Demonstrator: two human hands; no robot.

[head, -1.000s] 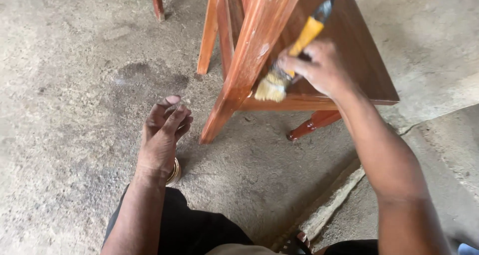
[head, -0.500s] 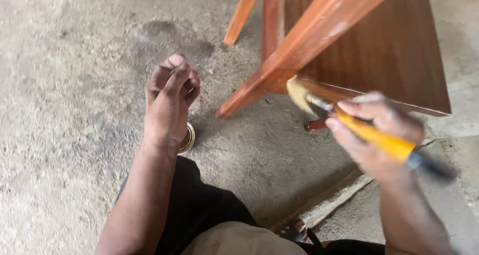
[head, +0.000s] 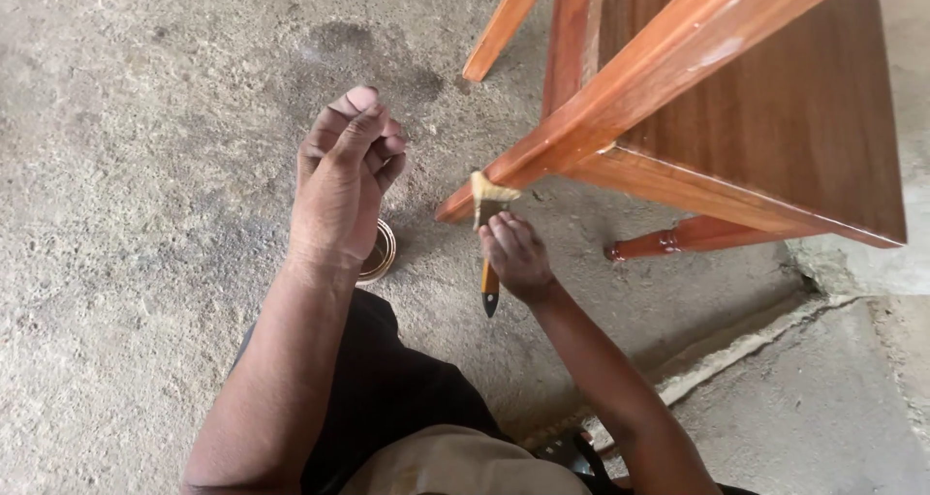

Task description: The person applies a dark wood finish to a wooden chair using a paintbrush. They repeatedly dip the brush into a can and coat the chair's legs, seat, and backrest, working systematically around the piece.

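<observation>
The right hand (head: 515,255) grips a flat paintbrush with a yellow handle and pale bristles (head: 489,233), bristles up and touching the underside of a slanted leg of the reddish-brown varnished wooden furniture piece (head: 765,117). The left hand (head: 344,180) hangs loosely curled, grasping nothing, above a small round metal tin (head: 381,253) standing on the grey concrete floor (head: 145,166)

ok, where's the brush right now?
Head view, centre: the brush is in the right hand, bristles against the low end of the wooden leg, right of the small tin.
</observation>
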